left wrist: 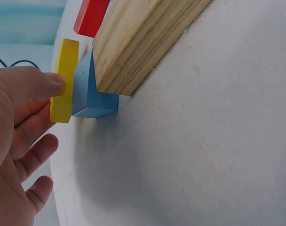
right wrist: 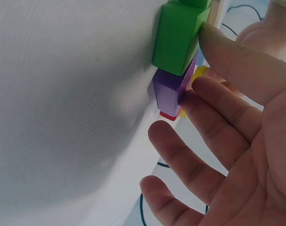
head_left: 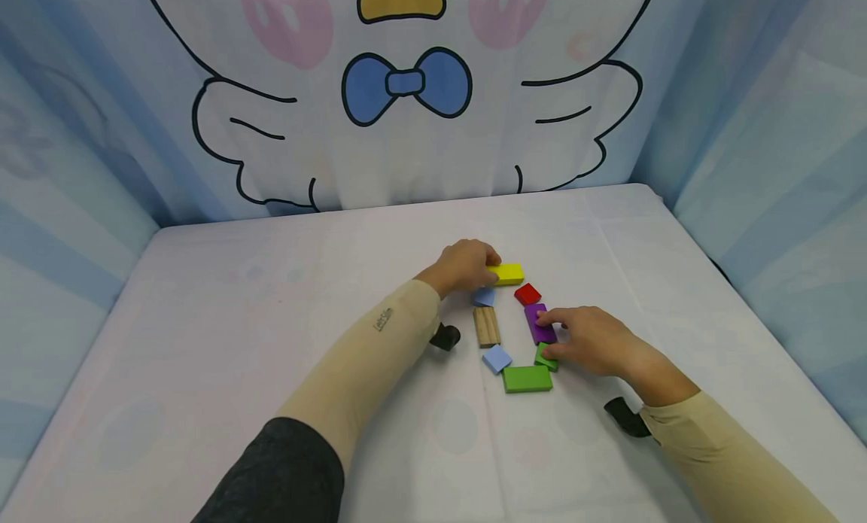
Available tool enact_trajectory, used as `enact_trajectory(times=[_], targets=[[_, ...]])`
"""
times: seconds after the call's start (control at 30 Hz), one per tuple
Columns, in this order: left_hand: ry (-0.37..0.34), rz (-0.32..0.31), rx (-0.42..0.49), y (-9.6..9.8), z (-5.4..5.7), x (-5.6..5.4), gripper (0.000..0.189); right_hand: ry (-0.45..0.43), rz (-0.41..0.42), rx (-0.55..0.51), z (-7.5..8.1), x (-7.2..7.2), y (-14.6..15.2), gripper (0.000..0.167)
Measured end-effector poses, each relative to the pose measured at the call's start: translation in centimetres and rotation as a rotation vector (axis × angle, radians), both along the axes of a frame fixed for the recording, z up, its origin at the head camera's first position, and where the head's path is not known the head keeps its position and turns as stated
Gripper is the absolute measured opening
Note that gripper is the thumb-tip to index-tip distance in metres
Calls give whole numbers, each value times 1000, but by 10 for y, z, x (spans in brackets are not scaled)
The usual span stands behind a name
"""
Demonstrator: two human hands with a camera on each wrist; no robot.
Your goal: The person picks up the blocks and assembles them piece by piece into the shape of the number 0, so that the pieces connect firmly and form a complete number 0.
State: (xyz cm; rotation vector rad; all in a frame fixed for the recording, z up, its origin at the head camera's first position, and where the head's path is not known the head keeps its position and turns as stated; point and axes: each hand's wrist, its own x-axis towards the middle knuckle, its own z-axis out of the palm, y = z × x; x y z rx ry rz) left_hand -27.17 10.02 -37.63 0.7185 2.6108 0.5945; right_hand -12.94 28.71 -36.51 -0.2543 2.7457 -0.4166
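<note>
My left hand (head_left: 466,266) pinches one end of the yellow block (head_left: 511,274) between thumb and fingers, at the far end of a ring of coloured blocks. Close under that hand lies a light blue block (head_left: 484,297), touching the wooden block (left wrist: 138,47) in the left wrist view. On the ring's right side, my right hand (head_left: 597,340) rests fingertips on the purple block (head_left: 535,329), its thumb at the smaller green block (right wrist: 178,40). Those fingers are loosely extended. A red block (head_left: 527,294) sits between the yellow and purple ones.
Nearest me, a long green block (head_left: 527,381) and another light blue block (head_left: 497,360) form the ring's front. Everything lies on a white-covered table (head_left: 271,320). A printed curtain (head_left: 406,154) hangs behind it, with more curtain at both sides.
</note>
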Motion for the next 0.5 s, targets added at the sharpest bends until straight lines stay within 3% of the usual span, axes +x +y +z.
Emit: enact_trajectory(times=[0.5], targets=[[0, 11, 4, -5, -10, 0, 37, 9, 11, -4, -2, 0, 1, 52]])
